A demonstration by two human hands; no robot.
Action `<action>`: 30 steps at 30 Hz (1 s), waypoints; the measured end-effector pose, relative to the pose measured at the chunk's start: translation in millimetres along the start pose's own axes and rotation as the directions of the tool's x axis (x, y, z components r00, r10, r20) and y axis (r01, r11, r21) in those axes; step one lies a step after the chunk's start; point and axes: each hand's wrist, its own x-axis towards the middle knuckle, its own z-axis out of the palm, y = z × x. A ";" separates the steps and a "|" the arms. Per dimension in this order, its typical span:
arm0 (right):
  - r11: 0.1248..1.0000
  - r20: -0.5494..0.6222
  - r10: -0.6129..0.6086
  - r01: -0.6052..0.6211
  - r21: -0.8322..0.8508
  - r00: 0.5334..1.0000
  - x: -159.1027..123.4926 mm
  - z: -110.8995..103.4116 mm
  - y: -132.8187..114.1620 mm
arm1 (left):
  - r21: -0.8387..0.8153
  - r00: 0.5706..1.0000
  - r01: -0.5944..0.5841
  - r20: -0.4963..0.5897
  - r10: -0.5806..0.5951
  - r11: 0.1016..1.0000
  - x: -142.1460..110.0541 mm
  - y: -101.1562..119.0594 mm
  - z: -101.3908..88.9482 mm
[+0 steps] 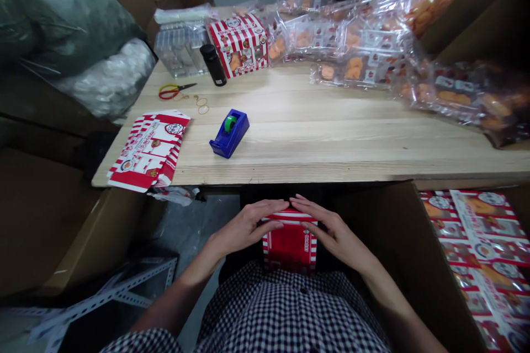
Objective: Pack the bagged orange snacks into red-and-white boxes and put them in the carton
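A red carton (290, 245) with white-striped edges rests at my lap, below the table's front edge. My left hand (252, 223) holds its left side, fingers reaching across the top edge and thumb on the face towards me. On the other side my right hand (331, 226) grips it the same way. The fingertips of both hands almost meet over the top. The carton's lower end runs down against the checked shirt, and its far side is hidden.
On the table (281, 149) lie flat striped cartons (151, 149), a blue tape dispenser (229, 133) and scissors (176, 90). Behind stand a black bottle (213, 65), a filled carton (240, 44) and clear food packs (356, 44). Right, a cardboard box (385, 242) holds packed cartons (488, 253).
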 end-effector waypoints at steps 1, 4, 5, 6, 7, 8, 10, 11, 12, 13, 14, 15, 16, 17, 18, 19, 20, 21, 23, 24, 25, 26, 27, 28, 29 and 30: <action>1.000 0.024 -0.018 0.018 -0.021 1.000 -1.1 -0.8 0.2 | 0.054 0.999 -0.035 0.030 0.034 0.998 -1.9 -2.9 -0.8; 0.998 0.073 -0.036 0.040 -0.056 0.997 -3.4 -3.5 1.9 | 0.160 0.991 -0.106 0.096 0.091 0.981 -6.7 -10.5 -0.7; 0.998 0.075 -0.031 0.035 -0.054 0.997 -3.9 -4.6 2.5 | 0.162 0.991 -0.109 0.096 0.094 0.981 -8.0 -12.0 0.6; 0.999 0.075 -0.021 0.024 -0.045 0.997 -4.2 -5.5 3.0 | 0.145 0.993 -0.100 0.083 0.089 0.984 -9.2 -13.1 2.5; 1.000 0.071 -0.007 0.009 -0.030 0.997 -4.1 -6.4 3.3 | 0.114 0.996 -0.078 0.051 0.072 0.990 -10.2 -13.7 4.8; 1.000 0.067 0.007 -0.007 -0.009 0.998 -3.6 -6.9 3.5 | 0.073 0.999 -0.039 0.001 0.040 0.997 -11.0 -14.1 7.3; 0.999 0.045 0.024 -0.026 0.042 0.999 -0.8 -6.5 3.6 | -0.021 0.990 0.058 -0.126 -0.060 0.998 -11.7 -14.7 11.9; 0.998 0.027 0.025 -0.027 0.065 0.999 1.5 -5.3 3.6 | -0.063 0.977 0.100 -0.183 -0.110 0.993 -11.6 -15.2 13.6; 0.996 0.009 0.023 -0.023 0.082 1.000 4.2 -3.4 3.7 | -0.097 0.964 0.130 -0.221 -0.148 0.987 -11.4 -15.8 14.9; 0.996 -0.014 0.021 -0.019 0.091 1.000 7.2 -1.0 4.0 | -0.123 0.956 0.143 -0.240 -0.169 0.982 -11.1 -16.5 15.7; 0.995 -0.031 0.020 -0.017 0.094 0.999 10.2 1.8 4.3 | -0.142 0.954 0.146 -0.243 -0.178 0.979 -10.8 -16.9 16.2; 0.995 -0.041 0.019 -0.015 0.095 0.999 13.0 4.5 4.8 | -0.154 0.955 0.141 -0.240 -0.176 0.978 -10.6 -17.1 16.4; 0.995 -0.044 0.019 -0.014 0.098 0.999 15.4 6.9 5.4 | -0.161 0.957 0.137 -0.234 -0.173 0.977 -10.4 -16.7 16.2; 0.994 -0.041 0.017 -0.013 0.104 0.999 17.2 8.7 6.0 | -0.163 0.960 0.137 -0.221 -0.171 0.977 -10.3 -15.8 15.4; 0.994 -0.038 0.016 -0.011 0.111 0.999 18.2 9.8 6.8 | -0.163 0.964 0.140 -0.202 -0.172 0.977 -9.9 -14.4 13.5; 0.993 -0.036 0.016 -0.012 0.118 0.999 18.6 10.1 7.7 | -0.163 0.967 0.146 -0.185 -0.175 0.976 -9.1 -12.8 10.0; 0.993 -0.036 0.019 -0.015 0.120 0.999 18.3 9.9 8.7 | -0.161 0.968 0.147 -0.181 -0.176 0.976 -7.5 -11.3 4.2; 0.993 -0.043 0.026 -0.021 0.118 0.999 17.4 9.2 9.9 | -0.152 0.963 0.138 -0.212 -0.169 0.979 -5.0 -10.2 -4.5; 0.994 -0.056 0.040 -0.034 0.104 0.998 15.0 7.8 12.9 | -0.083 0.901 0.095 -0.417 -0.121 0.992 2.6 -10.5 -31.3; 0.995 -0.061 0.043 -0.037 0.097 0.997 13.8 7.5 14.5 | -0.018 0.823 0.081 -0.563 -0.077 0.997 7.6 -12.2 -48.8; 0.995 -0.064 0.041 -0.035 0.092 0.997 12.6 7.6 16.0 | 0.057 0.714 0.089 -0.700 -0.024 0.994 13.1 -14.9 -68.1; 0.995 -0.067 0.036 -0.030 0.090 0.997 11.7 8.0 17.3 | 0.115 0.613 0.127 -0.790 0.014 0.985 18.8 -18.5 -87.9; 0.996 -0.069 0.028 -0.022 0.091 0.997 11.0 8.8 18.3 | 0.137 0.541 0.177 -0.841 0.020 0.975 24.7 -22.8 -106.9; 0.995 -0.072 0.023 -0.016 0.094 0.997 10.6 9.6 19.0 | 0.113 0.515 0.222 -0.857 -0.018 0.969 30.6 -27.5 -123.9; 0.995 -0.076 0.020 -0.013 0.096 0.997 10.4 10.5 19.4 | 0.071 0.524 0.253 -0.849 -0.074 0.965 36.5 -32.3 -138.0; 0.995 -0.083 0.020 -0.012 0.097 0.996 10.4 11.1 19.6 | 0.035 0.544 0.272 -0.830 -0.124 0.962 42.1 -36.8 -148.8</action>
